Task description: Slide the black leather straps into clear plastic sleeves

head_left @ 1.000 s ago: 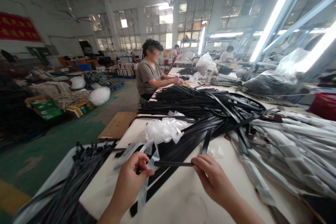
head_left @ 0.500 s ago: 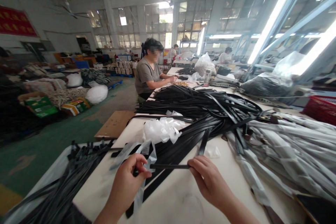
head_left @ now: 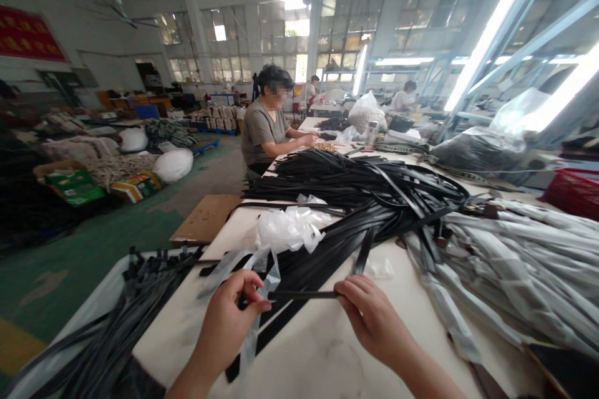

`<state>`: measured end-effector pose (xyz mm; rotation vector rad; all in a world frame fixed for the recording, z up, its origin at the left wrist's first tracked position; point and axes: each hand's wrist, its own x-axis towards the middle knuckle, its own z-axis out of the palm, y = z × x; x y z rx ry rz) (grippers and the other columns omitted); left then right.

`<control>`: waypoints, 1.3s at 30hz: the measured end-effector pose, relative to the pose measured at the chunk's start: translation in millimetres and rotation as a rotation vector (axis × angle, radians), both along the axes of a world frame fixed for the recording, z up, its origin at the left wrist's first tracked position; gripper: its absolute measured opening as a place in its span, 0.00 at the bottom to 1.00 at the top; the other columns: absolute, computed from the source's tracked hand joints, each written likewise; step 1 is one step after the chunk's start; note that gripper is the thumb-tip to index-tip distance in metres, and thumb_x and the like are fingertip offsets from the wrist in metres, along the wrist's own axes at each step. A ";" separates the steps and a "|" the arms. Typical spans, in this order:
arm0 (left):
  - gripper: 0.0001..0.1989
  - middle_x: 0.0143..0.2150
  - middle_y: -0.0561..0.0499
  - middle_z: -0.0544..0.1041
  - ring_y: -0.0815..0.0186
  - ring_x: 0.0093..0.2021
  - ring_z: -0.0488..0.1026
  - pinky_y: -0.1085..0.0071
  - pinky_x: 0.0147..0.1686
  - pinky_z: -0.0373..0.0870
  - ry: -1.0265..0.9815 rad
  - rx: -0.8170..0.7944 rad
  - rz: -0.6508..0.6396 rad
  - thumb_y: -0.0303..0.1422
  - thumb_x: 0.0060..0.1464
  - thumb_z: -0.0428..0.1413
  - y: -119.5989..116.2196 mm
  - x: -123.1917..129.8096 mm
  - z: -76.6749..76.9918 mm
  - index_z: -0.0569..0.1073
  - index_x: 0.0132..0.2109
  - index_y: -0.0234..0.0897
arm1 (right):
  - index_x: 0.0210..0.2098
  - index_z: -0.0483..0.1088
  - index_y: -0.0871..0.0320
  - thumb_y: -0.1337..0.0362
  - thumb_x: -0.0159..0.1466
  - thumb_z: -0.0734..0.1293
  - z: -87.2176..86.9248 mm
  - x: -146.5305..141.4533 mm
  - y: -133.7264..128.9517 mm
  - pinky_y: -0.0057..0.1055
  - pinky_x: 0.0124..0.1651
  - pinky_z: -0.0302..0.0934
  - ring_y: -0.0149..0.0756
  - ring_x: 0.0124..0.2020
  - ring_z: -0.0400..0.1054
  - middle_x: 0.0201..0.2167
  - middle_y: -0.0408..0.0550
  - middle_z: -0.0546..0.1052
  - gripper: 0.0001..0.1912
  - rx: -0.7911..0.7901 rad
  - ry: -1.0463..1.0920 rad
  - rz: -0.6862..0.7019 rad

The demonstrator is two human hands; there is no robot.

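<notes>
The left hand [head_left: 224,327] and the right hand [head_left: 374,318] pinch both ends of a thin flat black strap [head_left: 302,294], so it stays straight.

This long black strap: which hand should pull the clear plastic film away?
Left hand, probably: it pinches the clear plastic film with the long black strap; the right hand holds just the strap.

Factory workshop: long work table [head_left: 299,349] heaped with black belt straps [head_left: 360,199], tube lights [head_left: 491,31], co-worker [head_left: 264,124].
</notes>
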<state>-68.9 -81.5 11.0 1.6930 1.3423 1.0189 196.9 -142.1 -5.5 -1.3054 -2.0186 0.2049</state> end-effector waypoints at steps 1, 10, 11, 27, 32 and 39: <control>0.11 0.25 0.58 0.70 0.66 0.28 0.73 0.73 0.32 0.67 0.001 0.000 0.001 0.27 0.41 0.62 -0.2 -0.1 0.2 0.70 0.34 0.40 | 0.40 0.63 0.56 0.70 0.67 0.55 0.0 0.1 0.1 0.36 0.38 0.59 0.40 0.34 0.64 0.31 0.49 0.70 0.07 -0.003 -0.002 0.001; 0.10 0.25 0.57 0.72 0.66 0.28 0.73 0.72 0.32 0.68 0.126 0.070 -0.011 0.26 0.42 0.61 -1.3 0.0 1.4 0.71 0.34 0.40 | 0.38 0.64 0.58 0.72 0.66 0.54 4.9 -1.2 0.2 0.34 0.38 0.55 0.39 0.32 0.61 0.29 0.48 0.68 0.09 0.022 -0.109 -0.001; 0.09 0.26 0.56 0.73 0.66 0.29 0.73 0.72 0.33 0.68 0.180 0.106 -0.035 0.25 0.43 0.60 -1.4 0.2 1.5 0.71 0.34 0.40 | 0.37 0.64 0.58 0.72 0.65 0.54 5.7 -1.4 -0.1 0.34 0.38 0.55 0.38 0.31 0.60 0.28 0.48 0.68 0.09 0.028 -0.146 0.000; 0.13 0.35 0.53 0.80 0.64 0.36 0.76 0.69 0.37 0.69 0.735 0.402 -0.387 0.21 0.54 0.53 -10.6 15.5 -1.7 0.73 0.45 0.39 | 0.34 0.67 0.58 0.74 0.57 0.59 13.7 -2.6 -5.9 0.35 0.41 0.50 0.36 0.30 0.56 0.27 0.46 0.68 0.09 0.039 -0.432 0.019; 0.12 0.34 0.53 0.80 0.63 0.36 0.77 0.69 0.37 0.69 0.697 0.392 -0.404 0.22 0.53 0.55 -20.7 39.4 -4.8 0.74 0.44 0.39 | 0.31 0.66 0.58 0.73 0.55 0.61 9.4 -12.6 -6.8 0.34 0.42 0.50 0.36 0.31 0.57 0.27 0.45 0.69 0.05 0.025 -0.454 0.031; 0.12 0.34 0.51 0.80 0.63 0.33 0.78 0.70 0.34 0.72 0.689 0.567 -0.409 0.23 0.53 0.53 -24.5 36.5 -1.9 0.73 0.43 0.38 | 0.34 0.67 0.58 0.66 0.62 0.63 7.9 -17.8 -4.3 0.32 0.44 0.51 0.35 0.33 0.62 0.29 0.44 0.72 0.02 0.017 -0.387 0.138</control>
